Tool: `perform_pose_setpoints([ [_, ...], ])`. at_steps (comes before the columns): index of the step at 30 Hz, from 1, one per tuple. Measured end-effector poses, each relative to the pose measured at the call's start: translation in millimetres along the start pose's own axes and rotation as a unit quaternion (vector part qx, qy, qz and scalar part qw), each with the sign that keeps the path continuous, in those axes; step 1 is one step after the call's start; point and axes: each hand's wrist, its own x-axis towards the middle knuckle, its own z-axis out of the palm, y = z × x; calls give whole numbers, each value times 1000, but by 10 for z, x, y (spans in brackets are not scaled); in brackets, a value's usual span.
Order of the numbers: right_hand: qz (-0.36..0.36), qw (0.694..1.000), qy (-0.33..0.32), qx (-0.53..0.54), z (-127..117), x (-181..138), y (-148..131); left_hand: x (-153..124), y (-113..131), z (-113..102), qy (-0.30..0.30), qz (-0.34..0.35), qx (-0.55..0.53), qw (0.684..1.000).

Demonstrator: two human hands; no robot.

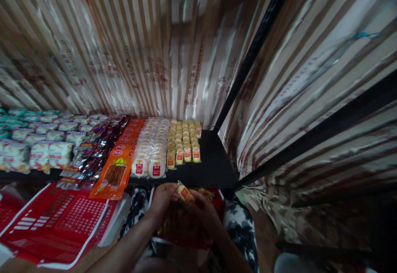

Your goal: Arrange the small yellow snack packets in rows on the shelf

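A person's left hand (163, 198) and right hand (205, 211) hold a small snack packet (185, 192) above an open red container (192, 243), the fingers of both pinched on its ends, seemingly to steady it. On the black shelf (215, 155), yellow packets (187, 142) stand in tight rows, apparently so front labels show.

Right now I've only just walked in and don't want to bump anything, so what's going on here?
A person holds a small yellow snack pack between their left grip and right grip, above a red container. Similar yellow packs sit in rows on the black shelf just ahead. Left of those rows are white round packs, then orange packets.
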Motion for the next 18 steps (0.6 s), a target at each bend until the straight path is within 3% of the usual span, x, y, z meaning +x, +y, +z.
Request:
perform_pose_setpoints([
  [3,3,998,-4,56,-48,-10,-78,-1,83,66,-6,14,-21,1000],
  [9,20,987,81,138,-212,33,-302,71,144,256,-24,45,-1,999],
  [13,-12,984,114,138,-375,130,-430,77,129,394,-44,56,22,997],
  [18,-53,986,124,96,-507,245,-608,112,68,521,-75,14,102,992],
])
